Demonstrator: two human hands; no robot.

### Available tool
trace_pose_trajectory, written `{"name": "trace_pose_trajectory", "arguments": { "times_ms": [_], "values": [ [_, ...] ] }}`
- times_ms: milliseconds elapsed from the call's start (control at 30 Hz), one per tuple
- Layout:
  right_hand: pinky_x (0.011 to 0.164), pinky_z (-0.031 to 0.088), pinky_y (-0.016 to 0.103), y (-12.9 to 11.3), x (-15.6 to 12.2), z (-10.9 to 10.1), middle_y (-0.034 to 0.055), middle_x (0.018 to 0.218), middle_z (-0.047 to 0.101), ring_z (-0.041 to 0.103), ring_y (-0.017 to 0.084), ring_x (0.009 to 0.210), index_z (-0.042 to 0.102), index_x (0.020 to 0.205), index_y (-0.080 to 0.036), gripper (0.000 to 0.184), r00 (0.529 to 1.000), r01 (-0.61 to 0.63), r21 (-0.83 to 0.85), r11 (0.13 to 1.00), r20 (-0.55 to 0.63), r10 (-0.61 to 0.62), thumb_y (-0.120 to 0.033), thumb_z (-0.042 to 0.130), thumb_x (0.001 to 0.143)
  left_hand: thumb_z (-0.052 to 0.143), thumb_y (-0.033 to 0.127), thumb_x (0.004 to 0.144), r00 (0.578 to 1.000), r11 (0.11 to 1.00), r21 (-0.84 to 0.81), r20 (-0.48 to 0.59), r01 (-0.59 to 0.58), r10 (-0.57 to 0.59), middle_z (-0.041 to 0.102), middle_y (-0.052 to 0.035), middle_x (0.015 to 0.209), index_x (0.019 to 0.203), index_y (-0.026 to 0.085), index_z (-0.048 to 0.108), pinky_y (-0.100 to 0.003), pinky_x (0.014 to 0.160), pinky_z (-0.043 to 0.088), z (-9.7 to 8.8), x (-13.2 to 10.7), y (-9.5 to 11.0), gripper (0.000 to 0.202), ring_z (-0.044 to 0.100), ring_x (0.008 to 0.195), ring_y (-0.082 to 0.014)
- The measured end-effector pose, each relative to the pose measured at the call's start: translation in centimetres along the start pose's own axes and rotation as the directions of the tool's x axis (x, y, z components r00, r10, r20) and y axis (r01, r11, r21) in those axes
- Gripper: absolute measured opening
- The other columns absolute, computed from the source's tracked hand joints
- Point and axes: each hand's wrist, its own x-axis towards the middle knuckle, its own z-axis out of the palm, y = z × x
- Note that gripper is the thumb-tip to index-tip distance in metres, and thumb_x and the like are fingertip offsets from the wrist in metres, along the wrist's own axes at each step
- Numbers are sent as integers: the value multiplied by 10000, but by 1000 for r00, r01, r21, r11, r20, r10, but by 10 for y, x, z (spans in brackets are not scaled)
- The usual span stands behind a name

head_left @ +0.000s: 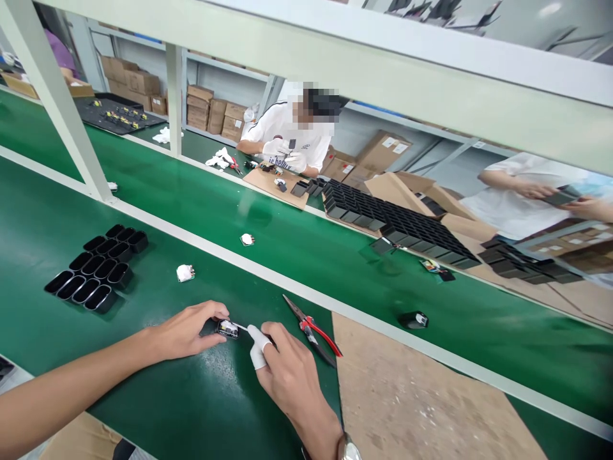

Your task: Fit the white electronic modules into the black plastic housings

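My left hand (186,332) rests on the green mat and pinches a small dark electronic part (228,329) between thumb and fingers. My right hand (282,370) sits just right of it, fingers curled, a white finger cot on the forefinger, whose tip touches the part's right end. A thin white piece runs from the part to that fingertip. Red-handled pliers (312,329) lie on the mat right beside my right hand.
Several empty black housings (98,268) stand in rows at the left. A white plug piece (184,273) lies behind my left hand, another (247,239) on the belt. Brown cardboard (421,396) covers the mat at right. Two people work across the belt beside black housing rows (397,223).
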Motion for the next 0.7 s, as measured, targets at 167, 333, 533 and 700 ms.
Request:
{"name": "trace_pose_trajectory", "arguments": {
  "times_ms": [167, 333, 533, 700],
  "values": [
    [585, 410, 337, -2, 1, 3, 80, 919, 593, 523, 195, 748, 642, 877, -186, 266, 999, 19, -2, 1000, 26, -19, 5, 459, 910, 689, 308, 986, 999, 998, -41, 1, 46, -46, 716, -64, 1279, 1307, 272, 495, -406, 1028, 589, 2, 0, -1, 377, 722, 1196, -245],
    [589, 412, 340, -4, 2, 5, 82, 909, 585, 520, 202, 756, 637, 837, -190, 261, 1000, 4, -34, 999, 29, -3, 4, 472, 895, 691, 293, 980, 1000, 999, -24, -5, 26, -26, 712, -70, 1275, 1300, 273, 477, -415, 1028, 589, 2, 0, -1, 385, 725, 1188, -244],
    [562, 386, 336, -7, 4, 9, 81, 909, 575, 513, 198, 747, 550, 698, -213, 283, 998, 29, -48, 998, 53, -27, 10, 493, 863, 689, 308, 985, 999, 999, -30, 3, 41, -41, 723, -76, 1276, 1322, 271, 475, -425, 1030, 589, 2, 0, -2, 401, 717, 1215, -258],
    [569, 395, 345, -4, 3, 5, 82, 914, 586, 523, 206, 763, 561, 706, -210, 275, 994, 54, -59, 997, 93, -49, 28, 501, 828, 698, 310, 979, 998, 997, -40, 7, 62, -62, 735, -73, 1276, 1326, 274, 480, -422, 1032, 589, 2, -1, -2, 412, 719, 1220, -261]
  ]
}}
